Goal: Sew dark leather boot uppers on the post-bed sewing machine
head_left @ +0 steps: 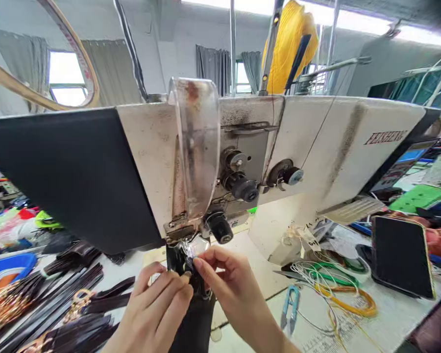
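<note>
bundles of dark straps (pixel 86 331) lie at far left. next, the left hand (pixel 156 304) is curled nearly closed, its fingertips at the dark piece (pixel 191 323); what exactly they grip, i cannot tell. the dark piece lies between the hands, its upper end below the needle area of the sewing machine (pixel 147 157). the right hand (pixel 238 289) narrows thumb and forefinger to a pinch on that end. further right lie teal snips (pixel 285 306).

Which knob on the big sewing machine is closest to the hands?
The lowest black knob, just above the right hand in the picture. The other knobs all sit higher up.
</note>
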Demonstrator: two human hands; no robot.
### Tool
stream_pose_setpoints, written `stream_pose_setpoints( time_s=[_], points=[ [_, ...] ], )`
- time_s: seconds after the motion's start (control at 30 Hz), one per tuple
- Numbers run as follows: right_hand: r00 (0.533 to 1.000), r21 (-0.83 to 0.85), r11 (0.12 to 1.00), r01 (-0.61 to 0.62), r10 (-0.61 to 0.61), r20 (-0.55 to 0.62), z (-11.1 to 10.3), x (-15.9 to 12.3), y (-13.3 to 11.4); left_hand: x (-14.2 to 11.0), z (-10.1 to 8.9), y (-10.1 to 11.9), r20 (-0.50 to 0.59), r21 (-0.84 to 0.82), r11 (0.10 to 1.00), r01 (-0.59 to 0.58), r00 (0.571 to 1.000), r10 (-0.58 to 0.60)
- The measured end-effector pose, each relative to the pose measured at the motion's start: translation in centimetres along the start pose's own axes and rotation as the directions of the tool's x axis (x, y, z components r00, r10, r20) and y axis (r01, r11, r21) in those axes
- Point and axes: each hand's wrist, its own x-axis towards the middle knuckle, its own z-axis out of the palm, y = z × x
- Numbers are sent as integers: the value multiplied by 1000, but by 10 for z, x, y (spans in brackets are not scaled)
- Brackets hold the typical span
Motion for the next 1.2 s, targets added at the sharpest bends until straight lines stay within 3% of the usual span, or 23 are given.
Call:
stream_pose_setpoints(
  time_s=[0.13,0.23,0.37,0.57,0.77,0.97,1.1,1.2],
  points=[
    [1000,65,998,-1,1,0,-4,0,1,12,-3,0,-11,-36,993,109,994,-109],
    [998,133,991,8,-16,57,-10,-5,-2,20,-11,-1,109,-15,945,328,940,-324],
    [995,48,995,88,-90,43,-12,-12,-3,26,-21,-1,211,-16,913,409,893,-396],
    [981,-74,978,195,-194,23,-11,-12,-1,28,-23,-2,260,-2,912,410,881,-395],
    [982,-77,980,184,-186,-21,-13,-15,-2,24,-18,-3,176,-50,948,313,938,-300],
    [974,-175,964,199,-215,-75,-14,-16,0,22,-12,-2,106,-92,960,263,962,-253],
    [938,-239,915,326,-344,-37,-17,-15,2,19,-9,2,48,-101,957,273,962,-269],
    [878,-321,826,464,-477,40,-19,-16,5,21,-10,6,33,-128,943,308,952,-306]
  ],
)
